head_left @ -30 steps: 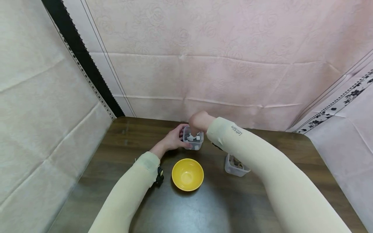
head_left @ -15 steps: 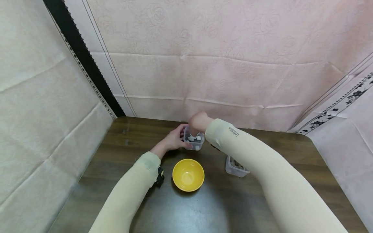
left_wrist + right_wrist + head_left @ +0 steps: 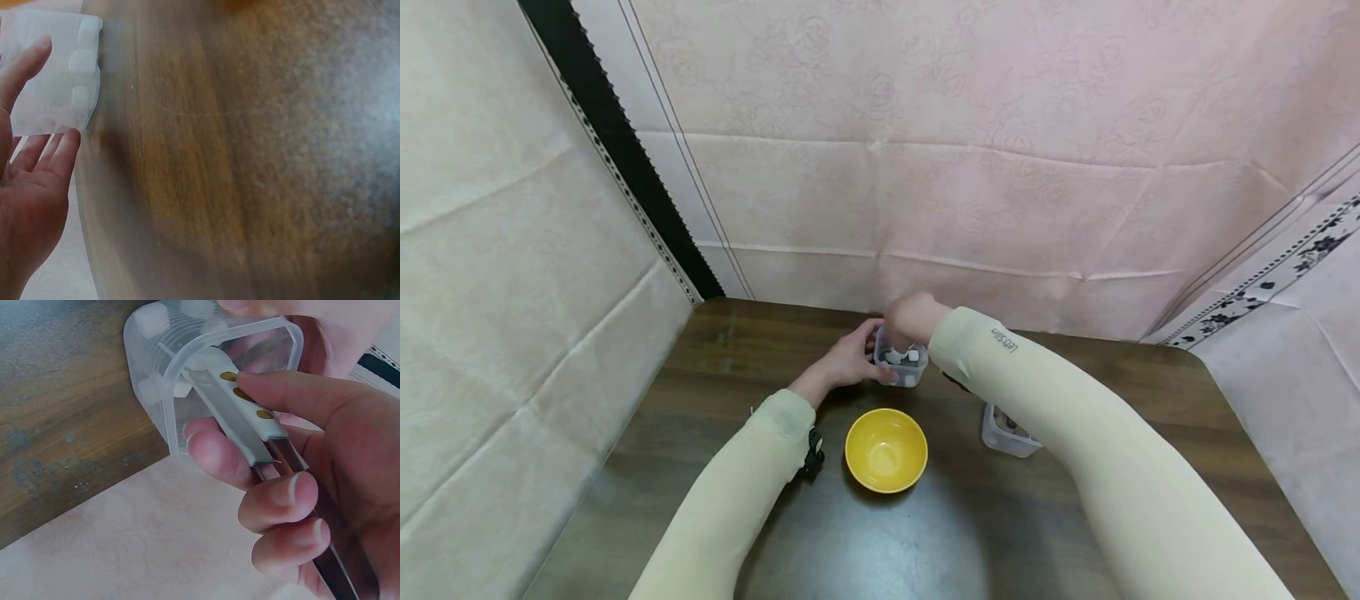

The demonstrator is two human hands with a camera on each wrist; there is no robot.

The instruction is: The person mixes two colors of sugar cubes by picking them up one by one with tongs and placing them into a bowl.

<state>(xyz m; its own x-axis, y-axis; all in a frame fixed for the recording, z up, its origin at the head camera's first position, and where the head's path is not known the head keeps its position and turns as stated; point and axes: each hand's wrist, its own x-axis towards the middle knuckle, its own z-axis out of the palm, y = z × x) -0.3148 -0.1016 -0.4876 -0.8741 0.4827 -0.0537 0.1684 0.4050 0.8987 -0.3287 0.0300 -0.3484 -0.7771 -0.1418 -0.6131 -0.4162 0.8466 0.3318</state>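
Note:
In the head view my left hand (image 3: pixel 847 360) grips a clear plastic container (image 3: pixel 901 377) near the table's far edge. Its thumb lies on one side wall and its fingers on another, as the left wrist view shows. White cubes (image 3: pixel 152 322) are visible through the container's wall. My right hand (image 3: pixel 344 444) holds a pair of tongs (image 3: pixel 234 406), metal with white ends marked by gold dots. Fingers and thumb pinch both arms of the tongs. Their white ends reach through the container's opening, close to the cubes; I cannot tell whether a cube sits between them.
A yellow bowl (image 3: pixel 886 450) stands on the dark wooden table (image 3: pixel 820 533), nearer to me than the container. To the right, partly under my right forearm, is a second clear container (image 3: pixel 1009 442) with brownish pieces inside. A pale cloth (image 3: pixel 962 217) hangs behind the table.
The right wrist has dipped slightly over the container, with its forearm shifted a little. The left hand keeps its grip, and the whole head view has drifted slightly.

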